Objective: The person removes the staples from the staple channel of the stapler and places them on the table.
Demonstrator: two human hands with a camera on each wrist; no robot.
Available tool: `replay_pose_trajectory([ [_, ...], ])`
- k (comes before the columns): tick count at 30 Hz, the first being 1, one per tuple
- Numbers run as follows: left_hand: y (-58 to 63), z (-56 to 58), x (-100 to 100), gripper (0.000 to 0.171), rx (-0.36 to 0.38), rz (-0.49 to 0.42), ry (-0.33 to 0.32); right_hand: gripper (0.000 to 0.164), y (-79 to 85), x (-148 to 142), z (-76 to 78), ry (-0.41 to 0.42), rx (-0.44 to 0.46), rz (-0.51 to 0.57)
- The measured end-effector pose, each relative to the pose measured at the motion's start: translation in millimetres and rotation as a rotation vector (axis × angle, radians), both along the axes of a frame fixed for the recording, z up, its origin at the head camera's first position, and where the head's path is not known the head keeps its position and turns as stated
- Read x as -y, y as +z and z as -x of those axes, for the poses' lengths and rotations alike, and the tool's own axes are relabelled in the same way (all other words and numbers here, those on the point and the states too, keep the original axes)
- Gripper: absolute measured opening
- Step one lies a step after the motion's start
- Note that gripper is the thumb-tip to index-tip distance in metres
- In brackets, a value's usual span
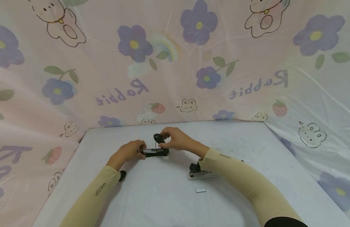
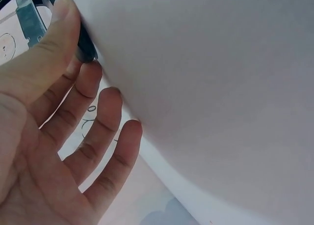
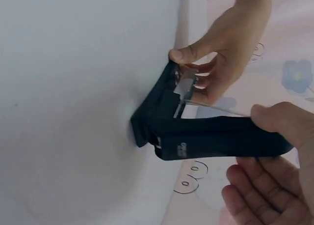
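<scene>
A black stapler (image 1: 156, 154) rests on the white table with its top arm swung up, apart from the base. In the right wrist view the raised arm of the stapler (image 3: 216, 136) stands at a wide angle to the base, and a thin metal rod links them. My left hand (image 1: 129, 151) pinches the free end of the base between thumb and fingers. My right hand (image 1: 177, 138) holds the tip of the raised arm, thumb on one side and fingers on the other. Only a corner of the stapler (image 2: 87, 45) shows in the left wrist view.
A second stapler (image 1: 201, 176), black above a pale base, stands on the table (image 1: 157, 195) partly under my right forearm. In front of it lies a small silver staple strip (image 1: 201, 190). A printed cloth (image 1: 169, 69) hangs behind the table and along its sides.
</scene>
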State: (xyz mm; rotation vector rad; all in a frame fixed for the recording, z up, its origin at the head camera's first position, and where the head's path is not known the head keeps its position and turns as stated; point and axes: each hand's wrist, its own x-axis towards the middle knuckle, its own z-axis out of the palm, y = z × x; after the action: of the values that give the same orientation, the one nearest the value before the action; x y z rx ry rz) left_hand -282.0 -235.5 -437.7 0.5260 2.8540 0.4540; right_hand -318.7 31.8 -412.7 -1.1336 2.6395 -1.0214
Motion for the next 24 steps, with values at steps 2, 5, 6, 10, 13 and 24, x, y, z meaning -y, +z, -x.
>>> replay_pose_trajectory([
  [2,0.7,-0.5,-0.7,0.037,0.001,0.007,-0.002,0.040,2.4,-4.3,-1.3,-0.018,0.000,-0.007],
  [5,0.9,-0.9,-0.9,0.038,0.003,0.018,0.002,0.039,4.5,-10.2,-2.8,-0.037,0.004,-0.014],
  [6,1.0,-0.9,-0.9,0.038,0.002,0.019,0.000,0.039,5.0,-12.2,-3.4,-0.041,0.002,-0.018],
  [10,0.0,-1.1,-1.1,0.038,0.008,0.010,-0.010,0.036,4.9,-21.6,-5.2,-0.049,0.008,-0.013],
  [13,-0.1,-1.2,-1.5,0.039,0.005,0.007,-0.018,0.034,4.2,-29.0,-5.9,-0.058,0.008,-0.010],
  [24,-0.3,-1.8,-1.5,0.037,-0.007,0.013,-0.023,0.038,6.4,-53.0,-5.3,-0.062,0.016,-0.079],
])
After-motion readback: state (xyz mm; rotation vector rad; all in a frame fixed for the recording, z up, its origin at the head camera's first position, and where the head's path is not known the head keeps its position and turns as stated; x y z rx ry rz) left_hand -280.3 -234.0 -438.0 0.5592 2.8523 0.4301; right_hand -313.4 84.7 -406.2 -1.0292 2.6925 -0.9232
